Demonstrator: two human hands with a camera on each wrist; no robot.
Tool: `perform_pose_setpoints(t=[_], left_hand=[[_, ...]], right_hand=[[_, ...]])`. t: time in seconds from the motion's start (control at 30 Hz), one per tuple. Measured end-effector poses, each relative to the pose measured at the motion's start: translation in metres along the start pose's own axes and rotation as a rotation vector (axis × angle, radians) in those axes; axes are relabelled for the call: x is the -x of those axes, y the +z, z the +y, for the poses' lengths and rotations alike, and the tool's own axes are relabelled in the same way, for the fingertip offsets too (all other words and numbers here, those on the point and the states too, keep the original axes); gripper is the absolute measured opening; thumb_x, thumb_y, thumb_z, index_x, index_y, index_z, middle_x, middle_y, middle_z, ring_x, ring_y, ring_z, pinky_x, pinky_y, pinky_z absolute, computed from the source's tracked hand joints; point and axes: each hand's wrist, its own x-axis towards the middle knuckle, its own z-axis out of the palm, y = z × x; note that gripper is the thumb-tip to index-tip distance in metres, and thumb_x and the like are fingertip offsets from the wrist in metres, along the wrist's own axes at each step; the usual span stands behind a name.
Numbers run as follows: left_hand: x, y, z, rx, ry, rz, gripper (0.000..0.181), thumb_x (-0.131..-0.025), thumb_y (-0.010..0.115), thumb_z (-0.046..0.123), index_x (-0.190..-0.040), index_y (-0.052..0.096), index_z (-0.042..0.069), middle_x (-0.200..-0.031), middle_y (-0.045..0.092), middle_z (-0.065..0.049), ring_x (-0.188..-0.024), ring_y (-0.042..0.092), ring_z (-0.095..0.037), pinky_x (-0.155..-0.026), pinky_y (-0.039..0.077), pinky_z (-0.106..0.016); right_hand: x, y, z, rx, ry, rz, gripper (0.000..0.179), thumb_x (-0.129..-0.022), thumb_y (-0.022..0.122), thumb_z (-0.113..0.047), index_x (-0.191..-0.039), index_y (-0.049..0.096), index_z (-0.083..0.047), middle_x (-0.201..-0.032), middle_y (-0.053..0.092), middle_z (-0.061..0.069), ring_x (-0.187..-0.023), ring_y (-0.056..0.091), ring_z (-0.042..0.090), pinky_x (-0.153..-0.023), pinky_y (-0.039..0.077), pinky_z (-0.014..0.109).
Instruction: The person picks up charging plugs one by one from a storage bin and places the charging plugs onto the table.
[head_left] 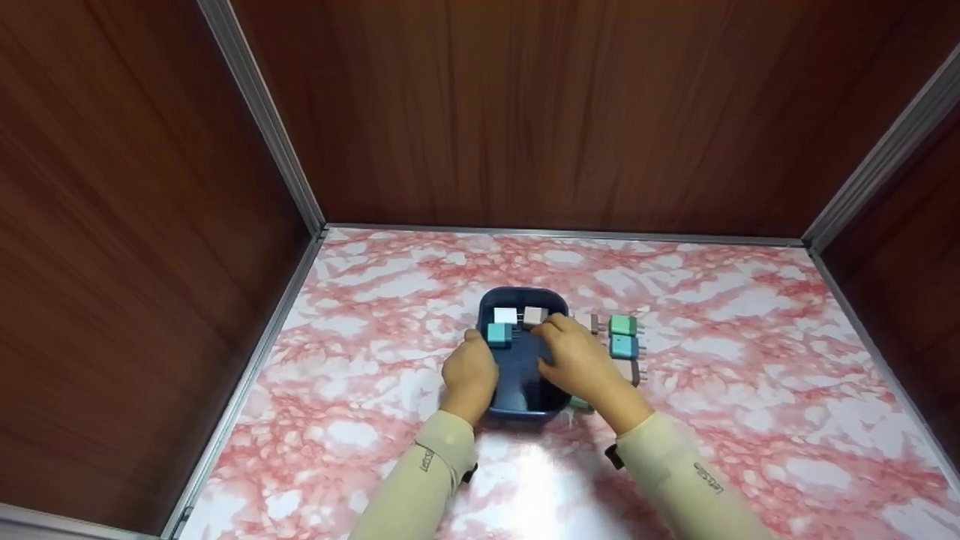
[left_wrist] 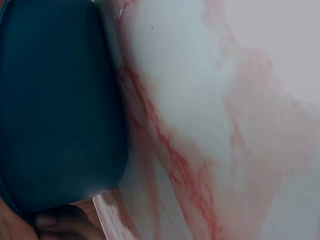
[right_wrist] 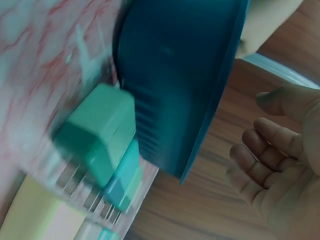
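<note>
My left hand grips the left rim of a dark blue plastic bin, its fingertips showing at the rim in the left wrist view. Inside the bin's far half lie a white plug-like block, a beige one and a teal one, with thin metal prongs showing. Over the bin's right side hovers my right hand. Its fingers are loosely bent and hold nothing in the right wrist view. Outside the bin's right wall sits a green pronged block.
Right of the bin stand more pronged blocks: a green one, a blue one and a beige one with a brown end, partly hidden by the right hand. Brown wood-grain panels with metal edging enclose the red-and-white marbled tabletop.
</note>
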Motion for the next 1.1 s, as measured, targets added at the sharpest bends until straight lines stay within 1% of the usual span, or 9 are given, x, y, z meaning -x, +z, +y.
perform_pose_setpoints(t=[0.07,0.13,0.23,0.4,0.5,0.57,0.63,0.9,1.1], left_hand=[[0.001,0.001,0.001,0.002,0.005,0.012,0.010,-0.097,0.055,0.011,-0.106,0.057,0.006,-0.088,0.077,-0.015,-0.077,0.075,-0.030,-0.062,0.057,-0.048],[0.002,0.001,0.002,0.000,0.005,0.028,0.010,-0.099,0.050,0.009,-0.105,0.058,0.006,-0.087,0.077,-0.015,-0.076,0.075,-0.030,-0.060,0.057,-0.048],[0.002,0.001,0.002,-0.008,0.001,0.043,0.011,-0.100,0.049,0.009,-0.104,0.058,0.006,-0.085,0.076,-0.015,-0.074,0.074,-0.030,-0.059,0.056,-0.048],[0.000,0.000,0.001,-0.020,0.009,0.034,0.007,-0.098,0.053,0.009,-0.103,0.058,0.007,-0.087,0.077,-0.013,-0.075,0.074,-0.029,-0.060,0.057,-0.047],[0.002,0.000,0.001,-0.039,0.025,0.053,0.007,-0.095,0.058,0.009,-0.102,0.057,0.007,-0.084,0.076,-0.012,-0.073,0.074,-0.028,-0.058,0.057,-0.046],[0.004,0.000,0.001,-0.049,0.035,0.078,0.009,-0.093,0.062,0.010,-0.100,0.058,0.007,-0.082,0.076,-0.012,-0.071,0.074,-0.027,-0.057,0.057,-0.045],[0.005,0.000,0.001,-0.051,0.036,0.088,0.012,-0.091,0.065,0.010,-0.100,0.058,0.007,-0.081,0.076,-0.013,-0.070,0.074,-0.027,-0.057,0.057,-0.045],[0.005,-0.001,0.002,-0.026,0.015,0.065,0.013,-0.092,0.064,0.012,-0.103,0.059,0.006,-0.084,0.076,-0.013,-0.073,0.074,-0.029,-0.060,0.057,-0.046],[0.004,-0.001,0.002,-0.021,0.020,0.082,0.011,-0.092,0.063,0.011,-0.101,0.058,0.007,-0.082,0.076,-0.012,-0.071,0.074,-0.028,-0.058,0.057,-0.046]], right_hand=[[-0.003,0.002,-0.003,0.000,-0.005,-0.005,0.038,-0.085,0.077,-0.015,-0.121,0.068,-0.004,-0.112,0.062,0.009,-0.099,0.062,0.027,-0.089,0.052,0.044],[-0.007,0.003,-0.005,-0.012,-0.011,-0.001,0.038,-0.084,0.077,-0.014,-0.120,0.068,-0.003,-0.111,0.063,0.010,-0.100,0.062,0.028,-0.090,0.052,0.045],[-0.013,0.003,-0.009,-0.030,-0.021,-0.004,0.037,-0.084,0.077,-0.012,-0.119,0.068,-0.002,-0.112,0.063,0.011,-0.102,0.062,0.029,-0.092,0.051,0.046],[-0.024,0.004,-0.012,-0.042,-0.024,-0.009,0.038,-0.084,0.078,-0.013,-0.118,0.068,-0.001,-0.110,0.062,0.012,-0.100,0.060,0.031,-0.092,0.051,0.047],[-0.030,0.006,-0.014,-0.039,-0.019,-0.015,0.040,-0.083,0.080,-0.013,-0.119,0.067,0.000,-0.112,0.062,0.013,-0.101,0.060,0.032,-0.092,0.051,0.047],[-0.033,0.007,-0.015,-0.034,-0.015,-0.021,0.041,-0.083,0.080,-0.013,-0.120,0.067,0.000,-0.113,0.062,0.014,-0.103,0.060,0.033,-0.094,0.050,0.048],[-0.036,0.008,-0.017,-0.028,-0.010,-0.027,0.042,-0.083,0.079,-0.013,-0.120,0.067,0.001,-0.114,0.063,0.014,-0.105,0.061,0.034,-0.095,0.050,0.048],[-0.044,0.018,-0.016,-0.033,0.030,-0.053,0.045,-0.081,0.081,-0.012,-0.121,0.067,0.003,-0.115,0.063,0.016,-0.109,0.061,0.037,-0.099,0.048,0.049],[-0.050,0.027,-0.012,-0.043,0.025,-0.084,0.044,-0.081,0.079,-0.011,-0.121,0.067,0.003,-0.113,0.063,0.015,-0.107,0.061,0.036,-0.099,0.049,0.049]])
